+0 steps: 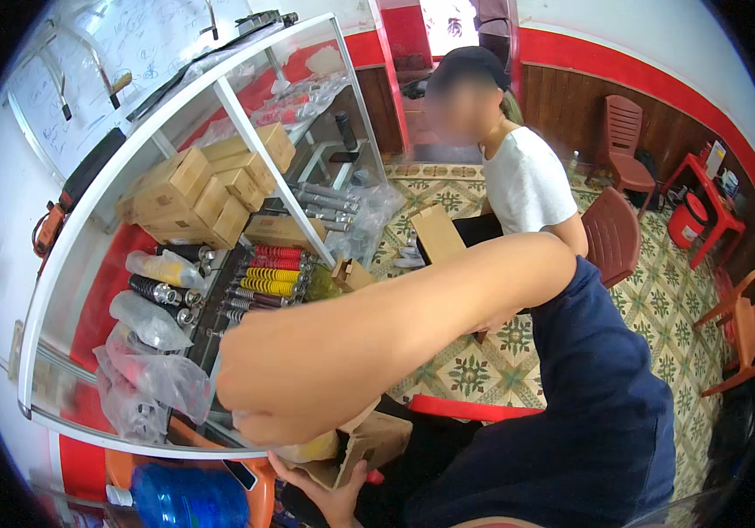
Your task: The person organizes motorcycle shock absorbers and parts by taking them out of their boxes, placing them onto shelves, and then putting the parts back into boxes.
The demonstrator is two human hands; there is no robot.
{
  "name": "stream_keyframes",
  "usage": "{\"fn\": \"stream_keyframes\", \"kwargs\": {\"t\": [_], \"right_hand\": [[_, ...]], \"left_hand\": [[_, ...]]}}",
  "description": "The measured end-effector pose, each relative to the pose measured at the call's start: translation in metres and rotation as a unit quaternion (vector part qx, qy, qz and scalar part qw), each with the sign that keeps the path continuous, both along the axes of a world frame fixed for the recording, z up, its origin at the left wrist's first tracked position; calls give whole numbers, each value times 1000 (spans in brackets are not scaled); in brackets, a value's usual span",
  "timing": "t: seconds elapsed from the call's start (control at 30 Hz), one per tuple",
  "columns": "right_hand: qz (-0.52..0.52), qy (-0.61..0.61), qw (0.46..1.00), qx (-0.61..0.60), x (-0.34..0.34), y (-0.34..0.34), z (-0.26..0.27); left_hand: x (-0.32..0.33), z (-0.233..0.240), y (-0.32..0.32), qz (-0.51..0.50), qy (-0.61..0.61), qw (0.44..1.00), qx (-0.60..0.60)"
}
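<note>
My left hand [332, 496], low in the view, grips an open brown cardboard box [377, 439] from below, with its thumb on the near side. Something yellowish in a wrapping [311, 450] shows at the box's opening; its kind cannot be made out. Across the middle of the view stretches my right forearm, bare below a navy sleeve. My right hand [265, 389] has curled fingers and is over the opening end of the box, near the display cabinet's edge [173, 443]. Its palm side is hidden, so I cannot see whether it holds anything.
The glass cabinet holds red and yellow shock absorbers [275, 274], bagged parts [153, 369] and stacked cartons [186, 198]. A seated person [526, 178] in a white top has a long carton [438, 232] in front. A blue water bottle [186, 495] and a phone [240, 474] lie at lower left.
</note>
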State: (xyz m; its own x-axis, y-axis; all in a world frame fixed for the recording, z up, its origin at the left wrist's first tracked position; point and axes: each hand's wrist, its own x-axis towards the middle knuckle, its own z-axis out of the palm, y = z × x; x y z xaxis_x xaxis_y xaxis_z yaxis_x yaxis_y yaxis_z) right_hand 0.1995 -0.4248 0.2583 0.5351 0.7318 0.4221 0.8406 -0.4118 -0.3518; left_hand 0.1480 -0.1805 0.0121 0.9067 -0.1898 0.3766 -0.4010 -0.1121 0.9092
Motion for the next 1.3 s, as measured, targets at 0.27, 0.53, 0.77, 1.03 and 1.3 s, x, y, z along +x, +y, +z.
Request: {"fn": "stream_keyframes", "kwargs": {"t": [0.27,0.53,0.77,1.03,1.3], "right_hand": [[-13,33,981,-193,33,80,-79],[-6,-44,965,-258,28,96,-116],[3,-3,984,-177,30,88,-115],[-5,29,981,-193,43,92,-119],[-253,-35,958,133,220,58,-87]], "left_hand": [[2,20,0,0,18,999,-28],[9,-3,1,14,-88,995,-54],[14,16,16,10,-164,981,100],[16,21,24,33,-136,978,155],[19,34,27,47,-121,977,168]]}}
